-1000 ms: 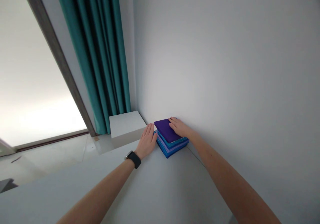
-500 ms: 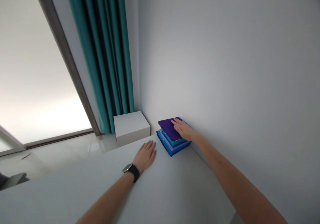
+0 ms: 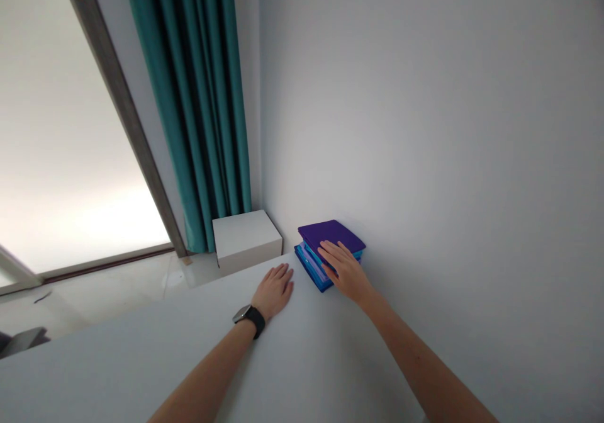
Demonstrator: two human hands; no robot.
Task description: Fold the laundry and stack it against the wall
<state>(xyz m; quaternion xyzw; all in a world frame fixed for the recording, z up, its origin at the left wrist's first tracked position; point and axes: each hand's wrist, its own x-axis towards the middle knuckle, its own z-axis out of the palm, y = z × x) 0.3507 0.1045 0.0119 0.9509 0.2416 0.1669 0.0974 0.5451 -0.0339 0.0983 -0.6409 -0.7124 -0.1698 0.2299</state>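
Note:
A small stack of folded cloths [image 3: 313, 268] lies on the white tabletop [image 3: 302, 360], close to the wall. Dark purple fabric [image 3: 330, 231] tops it, with blue and lilac layers below. My right hand [image 3: 348, 273] is at the near edge of the stack, fingers stretched and fingertips over the purple top piece; whether they press on it I cannot tell. It hides part of the front layers. Flat on the tabletop, left of the stack, rests my left hand [image 3: 274, 292], fingers extended and holding nothing. A dark-strapped watch [image 3: 251, 318] is on the left wrist.
Beyond the table edge stands a white box [image 3: 248, 240] in the corner. Teal curtains [image 3: 198, 95] hang behind it, beside a bright framed glass panel [image 3: 70, 133]. The wall [image 3: 425, 127] bounds the right side. Light floor tiles [image 3: 117, 291] show at the left.
My right hand has slid back toward me, from the middle of the purple top to the front edge of the stack. My left hand stays in place.

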